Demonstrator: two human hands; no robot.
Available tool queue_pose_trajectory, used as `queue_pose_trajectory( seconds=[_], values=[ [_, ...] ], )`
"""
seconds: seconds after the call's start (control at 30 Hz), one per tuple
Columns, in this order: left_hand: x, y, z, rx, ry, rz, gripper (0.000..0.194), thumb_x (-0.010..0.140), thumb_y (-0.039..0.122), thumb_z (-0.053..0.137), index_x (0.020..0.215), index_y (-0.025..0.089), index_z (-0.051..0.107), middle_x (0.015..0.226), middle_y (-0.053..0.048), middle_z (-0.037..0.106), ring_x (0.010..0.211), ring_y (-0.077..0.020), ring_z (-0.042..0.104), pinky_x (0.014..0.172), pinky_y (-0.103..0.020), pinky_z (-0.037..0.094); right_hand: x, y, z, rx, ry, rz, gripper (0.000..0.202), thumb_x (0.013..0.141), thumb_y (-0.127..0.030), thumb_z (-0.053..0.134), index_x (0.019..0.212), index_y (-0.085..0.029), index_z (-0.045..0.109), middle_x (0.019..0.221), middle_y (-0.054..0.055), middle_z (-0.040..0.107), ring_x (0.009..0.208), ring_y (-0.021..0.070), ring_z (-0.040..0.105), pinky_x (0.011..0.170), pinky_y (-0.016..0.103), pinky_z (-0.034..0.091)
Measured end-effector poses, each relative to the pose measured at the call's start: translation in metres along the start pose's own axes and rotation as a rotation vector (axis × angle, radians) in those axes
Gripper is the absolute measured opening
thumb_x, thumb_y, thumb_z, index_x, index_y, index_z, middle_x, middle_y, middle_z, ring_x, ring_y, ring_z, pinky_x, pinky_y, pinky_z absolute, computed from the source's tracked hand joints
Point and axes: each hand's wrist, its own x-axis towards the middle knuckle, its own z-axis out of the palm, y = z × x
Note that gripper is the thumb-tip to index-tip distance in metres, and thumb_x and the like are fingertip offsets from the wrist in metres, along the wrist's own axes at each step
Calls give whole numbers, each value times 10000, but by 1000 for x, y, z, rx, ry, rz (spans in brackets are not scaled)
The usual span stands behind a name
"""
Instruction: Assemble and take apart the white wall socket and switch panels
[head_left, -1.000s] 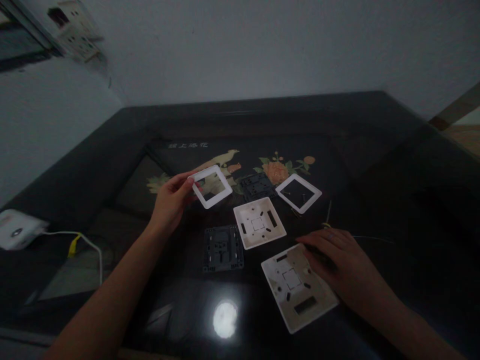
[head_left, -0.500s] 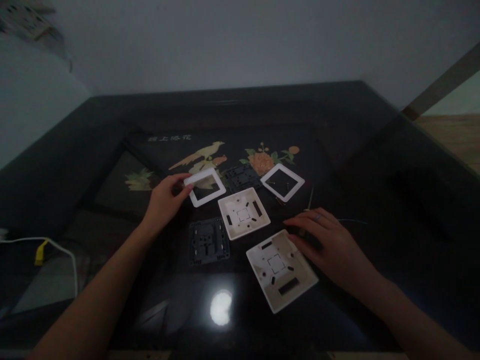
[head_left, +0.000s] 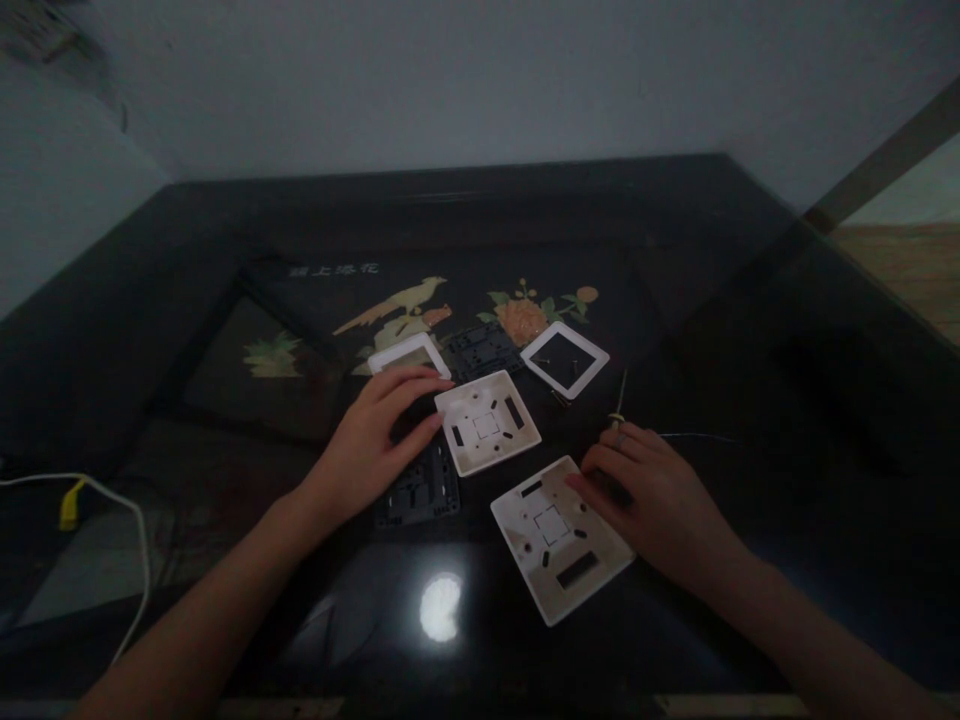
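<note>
My left hand (head_left: 379,440) is at the left corner of a white square switch back box (head_left: 487,428), thumb and fingers apart; whether they touch it is unclear. Under that hand lies a dark grey switch plate (head_left: 420,490), partly covered. A white frame (head_left: 405,350) sits just beyond my left fingers. My right hand (head_left: 637,480) is curled beside a second white back box (head_left: 559,545), its index fingertip at the box's upper edge. A screwdriver (head_left: 620,395) with a thin metal shaft pokes out from those curled fingers, its handle mostly hidden.
Another dark grey plate (head_left: 484,352) and a white frame (head_left: 565,358) lie farther back, with a few small screws (head_left: 561,397) nearby. A white cable (head_left: 112,487) with a yellow tag (head_left: 71,505) is at left. The glossy dark table (head_left: 675,230) meets a wall.
My left hand has left the white frame and moved right and nearer, to the middle back box. My right fingers have curled in more. The boxes stay in place.
</note>
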Motion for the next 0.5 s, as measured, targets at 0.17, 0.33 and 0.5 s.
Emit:
queue_pose_trajectory(
  seconds=[0.17, 0.33, 0.5],
  values=[
    [-9, 11, 12, 53, -134, -23, 557, 899, 422, 614, 1393, 208, 469, 1466, -143, 456, 1357, -321, 442, 1135, -529, 376, 0, -4, 2, -49, 12, 5, 209, 904, -229, 599, 699, -191, 582, 698, 38, 603, 736, 224, 573, 701, 352, 421],
    [-12, 13, 16, 93, -189, -51, 756, 822, 473, 711, 1452, 210, 385, 1503, -156, 421, 1373, -348, 416, 1133, -553, 366, 0, -5, 2, -58, -1, 23, 231, 922, -278, 586, 706, -197, 591, 724, 46, 608, 771, 241, 569, 710, 365, 398],
    [-11, 14, 19, 108, -196, -29, 815, 791, 456, 752, 1464, 209, 364, 1489, -161, 430, 1359, -348, 423, 1122, -539, 377, 0, -7, 3, -42, 6, 4, 184, 883, -187, 589, 700, -191, 600, 718, 45, 617, 753, 238, 573, 703, 365, 400]
  ],
)
